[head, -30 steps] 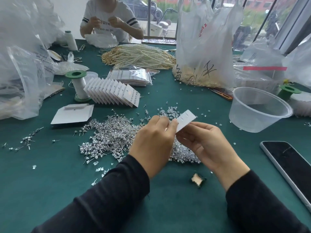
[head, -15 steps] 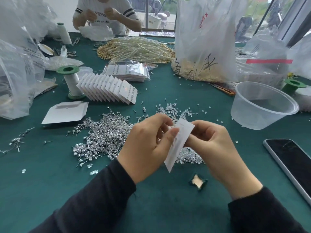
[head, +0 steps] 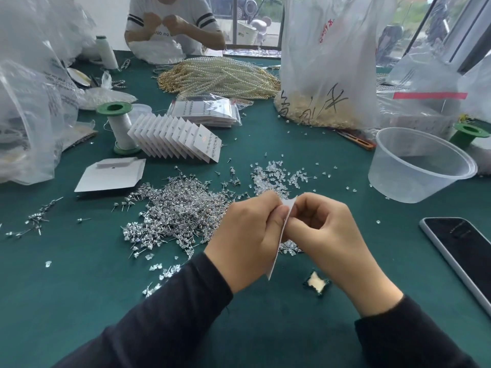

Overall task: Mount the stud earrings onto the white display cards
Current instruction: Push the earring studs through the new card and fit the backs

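A white display card (head: pixel 276 253) stands edge-on between my hands, nearly vertical, its lower corner pointing down. My left hand (head: pixel 247 240) pinches its left face; my right hand (head: pixel 324 235) presses against its right face with curled fingers. Whether a stud sits between the fingers is hidden. A big heap of silver stud earrings (head: pixel 175 213) lies on the green table just left of my hands. Clear earring backs (head: pixel 276 173) are scattered behind them. A fanned row of filled cards (head: pixel 175 139) stands further back, and a stack of blank cards (head: pixel 111 175) lies at left.
A clear plastic tub (head: pixel 419 166) stands at right, a phone (head: pixel 465 248) lies near the right edge. Green-capped thread spools (head: pixel 118 126), bagged cards (head: pixel 207 110), a pearl strand pile (head: pixel 218 78) and plastic bags (head: pixel 326 62) fill the back. Another person (head: pixel 172 25) works opposite. A small torn scrap (head: pixel 316 284) lies near my right wrist.
The card has turned from flat and tilted up to the right into a near-vertical, edge-on pose between my hands. My right fingers have closed in against it.
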Tool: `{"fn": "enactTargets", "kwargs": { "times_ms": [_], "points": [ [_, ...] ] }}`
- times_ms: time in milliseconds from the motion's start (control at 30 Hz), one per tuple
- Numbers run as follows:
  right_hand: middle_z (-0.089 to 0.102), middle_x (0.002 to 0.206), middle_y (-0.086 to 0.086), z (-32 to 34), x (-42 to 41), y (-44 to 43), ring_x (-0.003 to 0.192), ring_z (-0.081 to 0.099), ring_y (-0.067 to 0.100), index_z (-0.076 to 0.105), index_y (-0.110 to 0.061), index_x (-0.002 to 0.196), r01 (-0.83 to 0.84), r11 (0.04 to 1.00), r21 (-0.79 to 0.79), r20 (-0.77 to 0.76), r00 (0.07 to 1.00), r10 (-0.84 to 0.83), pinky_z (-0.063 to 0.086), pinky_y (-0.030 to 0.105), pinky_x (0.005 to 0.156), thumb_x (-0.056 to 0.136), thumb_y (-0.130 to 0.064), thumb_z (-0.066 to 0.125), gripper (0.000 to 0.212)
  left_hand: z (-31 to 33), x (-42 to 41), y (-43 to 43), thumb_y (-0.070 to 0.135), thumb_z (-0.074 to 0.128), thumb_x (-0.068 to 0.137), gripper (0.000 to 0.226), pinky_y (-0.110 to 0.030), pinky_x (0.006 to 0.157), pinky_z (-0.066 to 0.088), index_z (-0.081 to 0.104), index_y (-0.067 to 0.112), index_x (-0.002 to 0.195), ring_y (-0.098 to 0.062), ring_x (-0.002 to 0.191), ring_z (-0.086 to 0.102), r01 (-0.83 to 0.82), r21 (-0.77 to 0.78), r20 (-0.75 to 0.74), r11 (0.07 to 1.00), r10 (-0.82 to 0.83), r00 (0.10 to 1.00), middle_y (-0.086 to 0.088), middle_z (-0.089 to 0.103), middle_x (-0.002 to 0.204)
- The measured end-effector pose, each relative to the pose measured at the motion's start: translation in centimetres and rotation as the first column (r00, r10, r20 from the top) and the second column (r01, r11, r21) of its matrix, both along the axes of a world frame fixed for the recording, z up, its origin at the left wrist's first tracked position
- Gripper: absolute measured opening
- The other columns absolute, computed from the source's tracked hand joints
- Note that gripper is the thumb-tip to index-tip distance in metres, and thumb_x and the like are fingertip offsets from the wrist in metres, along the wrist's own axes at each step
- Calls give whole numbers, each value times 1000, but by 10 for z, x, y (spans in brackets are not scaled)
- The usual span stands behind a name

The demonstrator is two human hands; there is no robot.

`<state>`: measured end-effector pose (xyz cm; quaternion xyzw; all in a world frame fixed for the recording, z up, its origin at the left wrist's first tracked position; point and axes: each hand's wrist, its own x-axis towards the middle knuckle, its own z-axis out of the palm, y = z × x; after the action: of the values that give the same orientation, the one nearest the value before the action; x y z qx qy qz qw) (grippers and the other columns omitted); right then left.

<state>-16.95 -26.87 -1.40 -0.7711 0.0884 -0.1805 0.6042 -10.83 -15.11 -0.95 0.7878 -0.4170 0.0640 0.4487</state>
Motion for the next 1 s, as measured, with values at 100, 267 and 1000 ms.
{"fn": "enactTargets", "kwargs": {
  "times_ms": [100, 267, 1000],
  "points": [
    [53, 56, 17, -1, 0, 1, 54, 46, 16, 49, 0, 60, 10, 1000, -16, 13, 1000, -10, 37, 26, 47, 63, -12, 58, 15, -2, -1, 0, 23, 43, 85, 29, -24, 49, 31, 53, 3, 67, -18, 48, 42, 7, -16, -35, 1000, -8, 999, 6, 47, 49],
    [53, 56, 15, -3, 0, 1, 51, 51, 14, 49, 7, 64, -10, 1000, 19, 43, 999, 9, 44, 21, 47, 66, -8, 55, 16, -3, 1, 1, 23, 43, 85, 30, -28, 50, 32, 52, 0, 68, -17, 48, 41, 20, -15, -30, 1000, -21, 999, -4, 50, 53],
    [48, 55, 11, 13, -11, -4, 52, 38, 9, 60, -3, 65, -226, 954, -195, 22, 972, 235, 30, 22, 48, 81, -21, 59, 24, 16, 14, 23, 21, 48, 86, 21, -21, 52, 34, 57, 6, 75, -7, 52, 41, 258, 185, 17, 948, -266, 964, 9, 47, 57]
  ]
}}
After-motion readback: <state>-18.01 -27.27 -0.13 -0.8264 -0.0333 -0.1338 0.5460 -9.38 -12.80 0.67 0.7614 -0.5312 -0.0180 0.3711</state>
